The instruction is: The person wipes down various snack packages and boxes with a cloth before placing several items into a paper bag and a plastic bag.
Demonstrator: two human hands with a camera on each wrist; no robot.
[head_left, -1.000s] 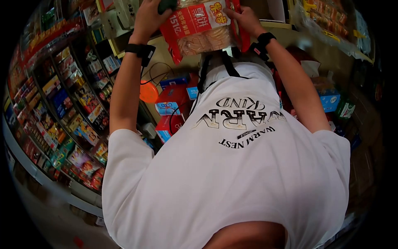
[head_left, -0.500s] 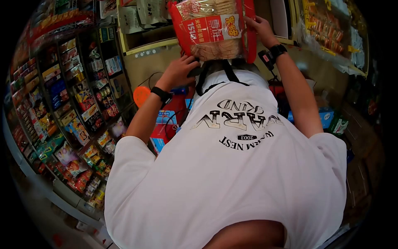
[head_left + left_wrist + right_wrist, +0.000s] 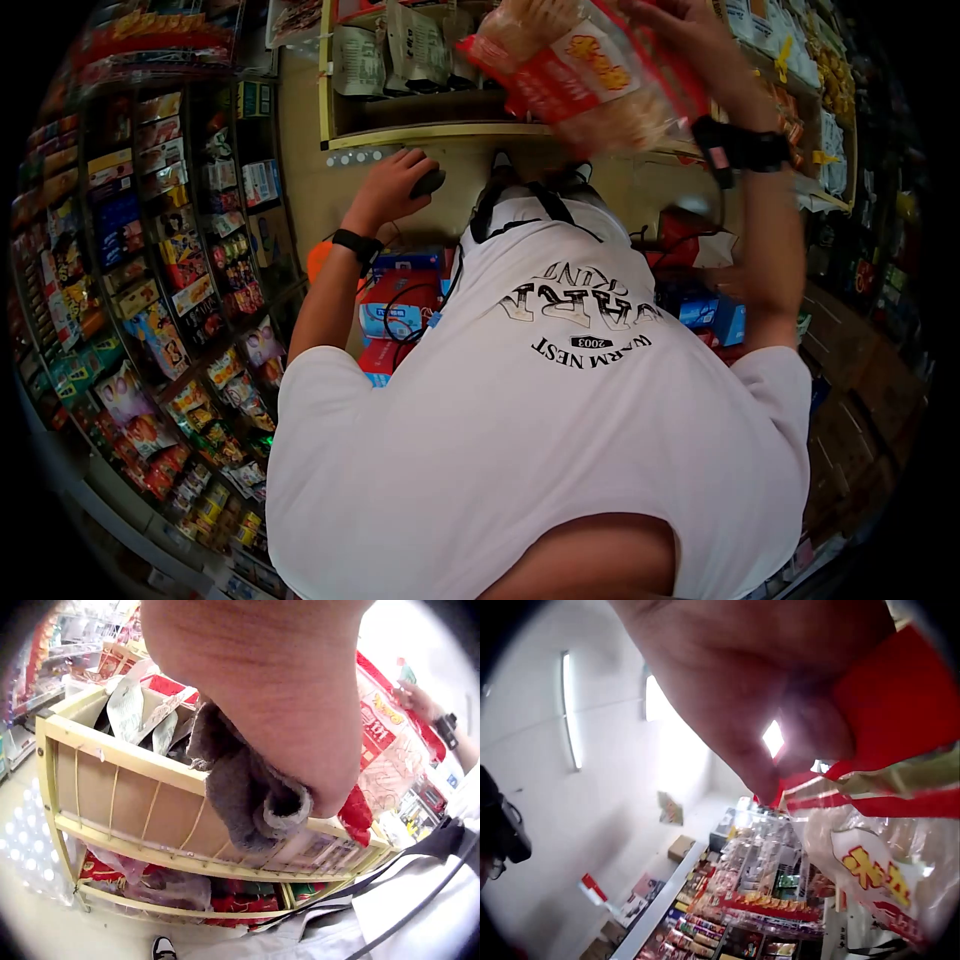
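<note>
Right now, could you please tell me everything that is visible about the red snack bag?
The snack bag looks like thin, shiny plastic, red with clear areas showing pale contents; yellow characters outlined in red sit on a white patch. It is tilted and blurred in the head view, where the right hand grips its red edge. It overlaps the yellow-rimmed bin there; whether they touch, I cannot tell.

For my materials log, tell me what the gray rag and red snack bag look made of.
Gray rag: probably fabric, matte and fuzzy, bunched in soft folds. Red snack bag: likely plastic film, shiny, with see-through parts showing the contents.
</note>
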